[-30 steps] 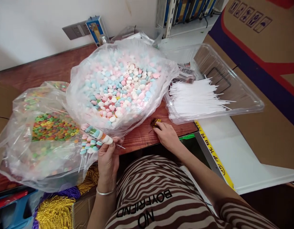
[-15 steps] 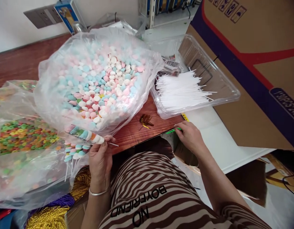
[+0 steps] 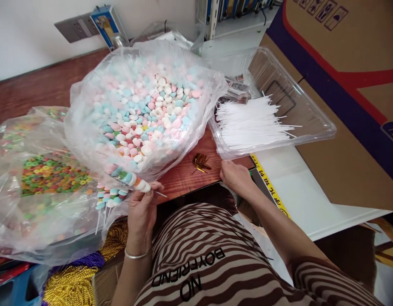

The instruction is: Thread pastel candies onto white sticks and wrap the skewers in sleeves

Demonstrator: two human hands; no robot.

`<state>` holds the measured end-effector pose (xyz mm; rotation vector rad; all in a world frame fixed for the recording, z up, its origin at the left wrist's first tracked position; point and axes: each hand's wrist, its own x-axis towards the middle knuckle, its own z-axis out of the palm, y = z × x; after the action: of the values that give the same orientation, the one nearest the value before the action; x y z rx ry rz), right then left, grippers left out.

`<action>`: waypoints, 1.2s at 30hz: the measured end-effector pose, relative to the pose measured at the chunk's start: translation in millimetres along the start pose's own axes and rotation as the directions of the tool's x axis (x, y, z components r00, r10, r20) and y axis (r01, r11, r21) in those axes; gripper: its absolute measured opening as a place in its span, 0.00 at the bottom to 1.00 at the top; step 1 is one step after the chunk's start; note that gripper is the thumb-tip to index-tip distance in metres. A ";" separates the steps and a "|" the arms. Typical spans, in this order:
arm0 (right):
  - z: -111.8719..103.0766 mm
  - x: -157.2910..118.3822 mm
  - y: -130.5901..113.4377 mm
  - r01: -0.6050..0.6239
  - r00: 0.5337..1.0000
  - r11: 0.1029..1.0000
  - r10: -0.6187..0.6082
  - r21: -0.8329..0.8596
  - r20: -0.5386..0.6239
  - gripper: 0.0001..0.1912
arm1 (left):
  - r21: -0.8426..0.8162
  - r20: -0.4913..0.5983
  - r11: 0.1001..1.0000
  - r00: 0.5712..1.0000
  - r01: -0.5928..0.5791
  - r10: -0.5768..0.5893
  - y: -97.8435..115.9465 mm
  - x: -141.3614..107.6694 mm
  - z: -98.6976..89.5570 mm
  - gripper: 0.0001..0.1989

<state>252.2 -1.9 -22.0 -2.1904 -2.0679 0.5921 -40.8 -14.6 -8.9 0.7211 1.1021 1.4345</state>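
My left hand pinches a marshmallow skewer near its white stick. White, orange, green and blue pieces are threaded along it, and its far end overlaps the big clear bag. My right hand is at the table's front edge with its fingers curled closed; whatever may be in them is hidden. Just left of it, a small bunch of gold twist ties lies on the red-brown table. More finished-looking skewers lie beyond my left hand, their white sticks pointing toward me.
A large clear bag of pastel marshmallows fills the middle. To its left is a bag of coloured ring candies. A clear plastic tray holds white sticks. A cardboard box stands at right; gold beads hang below.
My right hand has moved left along the table edge, away from a green item there, and its fingers have curled in. My left hand still holds the skewer. The view has shifted slightly.
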 end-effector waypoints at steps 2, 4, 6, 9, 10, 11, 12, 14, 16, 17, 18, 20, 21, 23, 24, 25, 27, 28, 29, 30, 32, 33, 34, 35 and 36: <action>4.0 -6.5 -13.0 0.056 0.998 0.947 -0.049 0.315 -0.028 0.10 | 0.015 0.084 0.998 0.994 0.068 -0.069 -1.0 -3.7 4.2 0.14; 9.0 -13.6 -30.6 0.097 0.995 0.607 -0.076 0.788 -0.063 0.12 | 0.060 0.213 0.989 0.966 0.134 -0.144 -1.3 -8.3 10.4 0.14; 13.5 -18.5 -49.7 0.052 0.997 0.115 -0.065 0.992 -0.044 0.15 | 0.144 0.347 0.974 0.913 0.174 -0.214 -1.8 -12.2 16.9 0.13; 17.3 -20.1 -74.0 -0.028 0.995 -0.142 -0.102 0.989 0.014 0.17 | 0.235 0.439 0.954 0.856 0.185 -0.274 -4.1 -15.4 22.6 0.13; 17.8 -19.4 -79.9 -0.036 0.993 -0.156 -0.119 0.987 0.017 0.16 | 0.243 0.434 0.954 0.860 0.175 -0.269 -5.3 -15.7 22.9 0.13; 18.1 -18.4 -84.4 -0.034 0.991 -0.161 -0.130 0.986 0.013 0.16 | 0.247 0.417 0.956 0.873 0.160 -0.254 -6.4 -15.8 22.3 0.13; 18.3 -17.2 -87.8 -0.031 0.991 -0.162 -0.133 0.986 0.009 0.15 | 0.254 0.396 0.956 0.887 0.144 -0.239 -7.5 -15.7 21.2 0.12; 18.9 -15.0 -91.5 -0.038 0.992 -0.167 -0.125 0.985 0.017 0.15 | 0.270 0.366 0.954 0.903 0.131 -0.227 -9.3 -15.1 17.9 0.12; 20.4 -13.3 -92.4 -0.066 0.991 -0.179 -0.125 0.982 0.043 0.15 | 0.263 0.356 0.953 0.903 0.151 -0.241 -10.7 -14.3 14.4 0.13; 21.7 -12.6 -92.2 -0.085 0.989 -0.186 -0.134 0.979 0.060 0.15 | 0.250 0.356 0.954 0.900 0.167 -0.251 -11.3 -13.8 12.9 0.14; 23.3 -11.9 -91.5 -0.106 0.986 -0.190 -0.148 0.976 0.079 0.14 | 0.235 0.357 0.955 0.897 0.182 -0.259 -11.8 -13.3 11.6 0.14; 26.1 -10.5 -88.9 -0.131 0.981 -0.187 -0.168 0.974 0.099 0.14 | 0.219 0.358 0.955 0.894 0.200 -0.269 -12.3 -12.1 9.4 0.15; 26.7 -9.6 -87.0 -0.123 0.981 -0.174 -0.168 0.977 0.094 0.14 | 0.226 0.359 0.953 0.893 0.200 -0.272 -12.3 -11.3 8.3 0.15; 24.8 -7.6 -82.3 -0.039 0.987 -0.100 -0.162 0.994 0.022 0.13 | 0.270 0.356 0.946 0.894 0.181 -0.273 -11.5 -9.8 6.0 0.15; 22.0 -6.4 -79.7 0.034 0.984 -0.023 -0.177 0.999 -0.037 0.13 | 0.297 0.353 0.940 0.896 0.166 -0.270 -10.9 -9.2 4.8 0.15; 18.0 -5.2 -77.3 0.122 0.971 0.077 -0.216 0.990 -0.103 0.13 | 0.321 0.352 0.935 0.897 0.151 -0.266 -10.2 -8.6 3.7 0.15; 8.4 -2.5 -73.2 0.313 0.911 0.295 -0.361 0.903 -0.198 0.11 | 0.347 0.356 0.929 0.898 0.130 -0.259 -8.8 -8.2 2.3 0.14; 3.6 -1.1 -71.6 0.395 0.874 0.385 -0.439 0.834 -0.211 0.09 | 0.350 0.357 0.928 0.898 0.126 -0.257 -8.3 -8.2 2.0 0.15; -0.7 0.1 -70.2 0.456 0.842 0.451 -0.499 0.768 -0.207 0.08 | 0.351 0.356 0.928 0.899 0.123 -0.254 -7.9 -8.4 2.2 0.15; -4.2 1.1 -69.0 0.495 0.819 0.492 -0.540 0.717 -0.194 0.07 | 0.352 0.351 0.928 0.902 0.122 -0.251 -7.7 -8.7 2.6 0.15; -8.6 1.5 -66.5 0.517 0.800 0.533 -0.579 0.670 -0.157 0.07 | 0.351 0.325 0.928 0.912 0.130 -0.251 -7.4 -9.3 4.3 0.15; -9.7 0.6 -65.4 0.514 0.801 0.544 -0.581 0.663 -0.144 0.08 | 0.346 0.297 0.927 0.920 0.144 -0.254 -7.2 -9.4 5.4 0.15; -10.1 -1.4 -64.5 0.510 0.808 0.554 -0.570 0.658 -0.146 0.08 | 0.339 0.257 0.926 0.931 0.165 -0.260 -7.0 -9.4 6.6 0.15; -10.1 -4.3 -64.3 0.502 0.824 0.565 -0.543 0.654 -0.163 0.08 | 0.332 0.208 0.924 0.941 0.189 -0.267 -6.6 -9.1 7.9 0.16; -9.5 -8.2 -65.1 0.495 0.841 0.571 -0.503 0.655 -0.197 0.08 | 0.333 0.155 0.920 0.950 0.208 -0.271 -5.9 -8.7 9.3 0.16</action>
<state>193.5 -2.0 8.9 -1.1120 -1.8871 1.0706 -28.6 -21.4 -9.5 0.8976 1.2282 0.9652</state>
